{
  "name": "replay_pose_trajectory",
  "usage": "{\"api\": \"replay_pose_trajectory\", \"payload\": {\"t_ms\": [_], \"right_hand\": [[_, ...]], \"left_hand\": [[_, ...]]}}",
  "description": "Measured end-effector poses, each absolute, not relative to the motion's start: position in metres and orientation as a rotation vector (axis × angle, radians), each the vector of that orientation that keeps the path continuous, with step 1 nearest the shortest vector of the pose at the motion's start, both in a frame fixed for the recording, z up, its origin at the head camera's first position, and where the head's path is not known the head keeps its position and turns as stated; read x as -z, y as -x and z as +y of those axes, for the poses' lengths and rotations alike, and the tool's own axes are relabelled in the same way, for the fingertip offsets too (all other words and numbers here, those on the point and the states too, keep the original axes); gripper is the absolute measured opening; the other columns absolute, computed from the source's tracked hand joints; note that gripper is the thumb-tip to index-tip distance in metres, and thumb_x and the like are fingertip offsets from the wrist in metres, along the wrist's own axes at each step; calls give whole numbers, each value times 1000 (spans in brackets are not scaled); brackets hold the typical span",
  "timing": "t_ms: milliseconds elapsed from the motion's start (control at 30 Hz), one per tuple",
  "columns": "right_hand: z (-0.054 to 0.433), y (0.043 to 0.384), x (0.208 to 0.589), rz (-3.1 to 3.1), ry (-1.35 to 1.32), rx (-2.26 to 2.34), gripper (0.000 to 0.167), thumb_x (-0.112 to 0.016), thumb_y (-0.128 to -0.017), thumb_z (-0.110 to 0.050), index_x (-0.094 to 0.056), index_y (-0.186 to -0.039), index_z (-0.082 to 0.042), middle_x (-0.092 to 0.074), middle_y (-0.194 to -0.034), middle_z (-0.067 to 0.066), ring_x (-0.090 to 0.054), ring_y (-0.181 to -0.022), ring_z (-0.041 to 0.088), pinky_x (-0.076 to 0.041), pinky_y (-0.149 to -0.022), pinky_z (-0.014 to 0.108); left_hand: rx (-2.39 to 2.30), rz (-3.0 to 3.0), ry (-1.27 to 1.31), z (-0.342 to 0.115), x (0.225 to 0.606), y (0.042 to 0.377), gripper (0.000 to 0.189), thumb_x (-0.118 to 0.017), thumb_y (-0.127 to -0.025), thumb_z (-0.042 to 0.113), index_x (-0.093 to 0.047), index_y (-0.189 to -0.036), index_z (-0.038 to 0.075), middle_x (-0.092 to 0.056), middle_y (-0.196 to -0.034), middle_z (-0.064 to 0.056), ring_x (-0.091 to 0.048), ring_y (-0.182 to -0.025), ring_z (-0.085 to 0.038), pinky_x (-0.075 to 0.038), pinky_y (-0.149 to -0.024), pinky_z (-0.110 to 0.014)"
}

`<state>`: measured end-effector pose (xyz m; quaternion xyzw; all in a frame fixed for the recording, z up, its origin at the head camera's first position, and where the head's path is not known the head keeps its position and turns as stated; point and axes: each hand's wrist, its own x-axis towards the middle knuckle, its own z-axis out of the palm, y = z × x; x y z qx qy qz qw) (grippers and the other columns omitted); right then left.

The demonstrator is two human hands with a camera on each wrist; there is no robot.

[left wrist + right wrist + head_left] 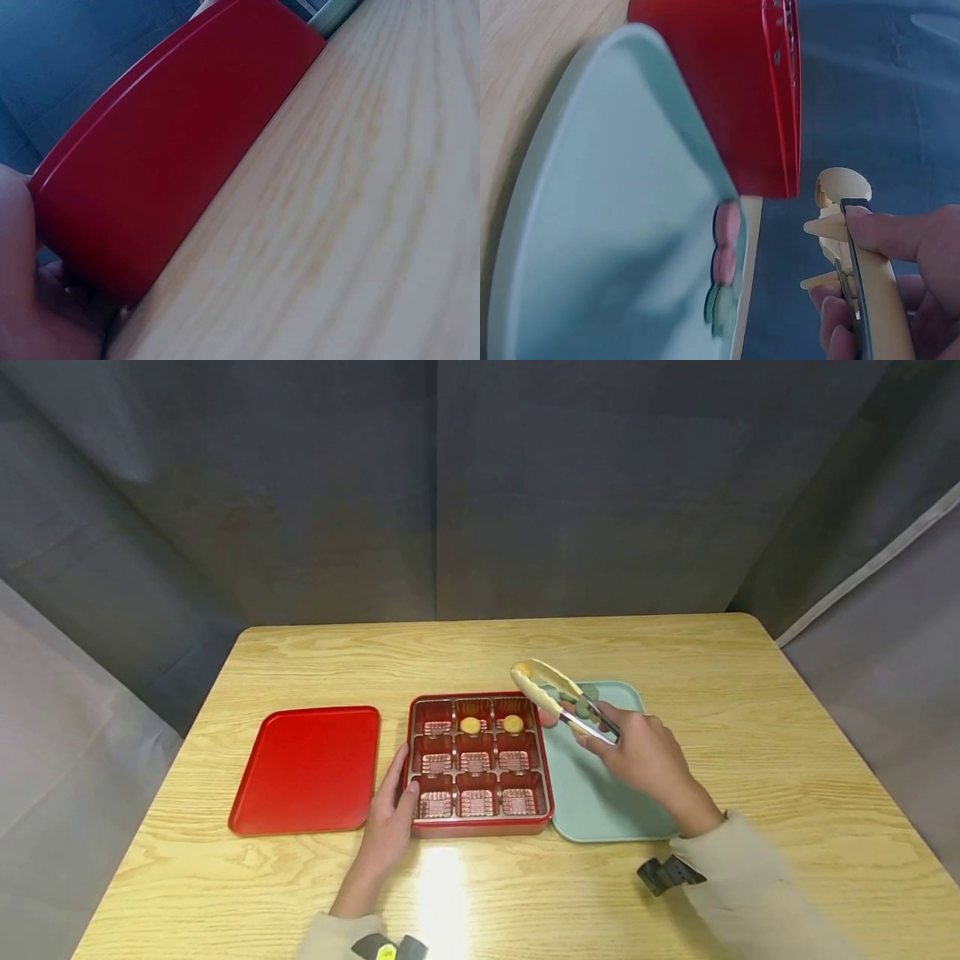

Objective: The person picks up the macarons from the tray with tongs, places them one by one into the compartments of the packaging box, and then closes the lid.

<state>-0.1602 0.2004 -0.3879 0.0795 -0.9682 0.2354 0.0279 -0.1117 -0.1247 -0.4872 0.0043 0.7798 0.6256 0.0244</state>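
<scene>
My right hand [648, 756] grips tongs [534, 695] with pale cream tips, raised over the far left of the mint-green tray [600, 814]. Between the tips is a yellow macaron [523, 669], near the box's back right corner. The red box [480, 830] has a divided insert in three rows of three. Two yellow macarons, one in the back middle compartment [470, 725] and one in the back right [513, 723], sit inside. My left hand [386, 827] holds the box's left side near the front corner, thumb at the rim, fingers along the wall [172, 142].
Several green macarons [582, 708] and pink macarons [726, 223] lie at the far end of the mint-green tray, which stands against the box's right side. A flat red tray [307, 772] lies left of the box on the wooden table [757, 735]. Grey curtains [585, 493] hang behind.
</scene>
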Motion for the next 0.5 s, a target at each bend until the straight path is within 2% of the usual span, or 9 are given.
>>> {"api": "replay_pose_trajectory", "payload": {"t_ms": [100,200,433,500], "right_hand": [[191,162,390,-2984,-261,-730,61,-72,-82,-32,-55,-131,0,-54,-64,6,-37,-52,17,-29,-46,30],[182,163,391,-2971,-289,-731,59,-73,-81,-33,-57,-129,-2,-61,-71,7,-44,-57,19,-33,-49,30],[165,164,396,-2978,-342,-754,62,-73,-81,-32,-54,-133,-5,-66,-79,14,-45,-56,20,-33,-48,30],[161,163,396,-2978,-357,-750,59,-74,-80,-32,-57,-130,-5,-65,-78,13,-45,-56,20,-34,-47,30]], "left_hand": [[-1944,2401,-13,-125,488,112,58,-40,-100,8,-18,-152,19,-21,-156,-5,-18,-143,-27,-18,-114,-50],[-1944,2415,-22,-124,488,111,58,-39,-100,10,-17,-152,21,-21,-156,-3,-18,-143,-26,-18,-115,-50],[-1954,2427,-43,-124,488,110,57,-39,-100,12,-17,-152,23,-22,-156,-2,-18,-143,-25,-18,-114,-50],[-1954,2415,-32,-124,485,109,57,-39,-100,11,-17,-152,23,-22,-156,-2,-18,-143,-25,-18,-114,-50]]}}
